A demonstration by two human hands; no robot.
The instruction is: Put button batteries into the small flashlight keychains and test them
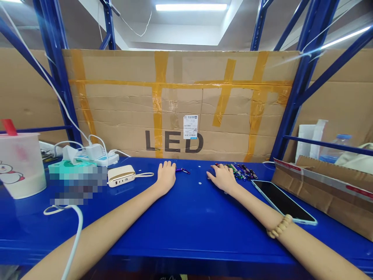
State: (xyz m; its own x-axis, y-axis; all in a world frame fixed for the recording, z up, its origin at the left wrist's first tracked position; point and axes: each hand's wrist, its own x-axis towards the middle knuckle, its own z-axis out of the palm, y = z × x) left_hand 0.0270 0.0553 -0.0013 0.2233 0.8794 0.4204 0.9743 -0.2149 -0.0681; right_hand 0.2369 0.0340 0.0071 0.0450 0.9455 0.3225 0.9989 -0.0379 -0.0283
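Note:
My left hand (166, 177) lies flat on the blue steel shelf (186, 233), holding nothing, with its fingertips just left of a small purple carabiner clip (182, 170). My right hand (223, 178) rests palm down, holding nothing, its fingertips at the left end of a row of several small colourful pen-like items (237, 171). A beaded bracelet (279, 226) circles my right wrist. To the right of that hand lies a black-screened tablet (282, 202). A cream power bank (121, 175) with a loop strap sits left of my left hand.
A taped cardboard sheet printed LED (175, 105) stands along the back. On the left are a plastic cup (20, 165), a tissue box (70, 168), a power strip (99, 158) with white chargers, and loose cables. A cardboard box (323, 190) sits at right, and blue rack uprights flank the shelf.

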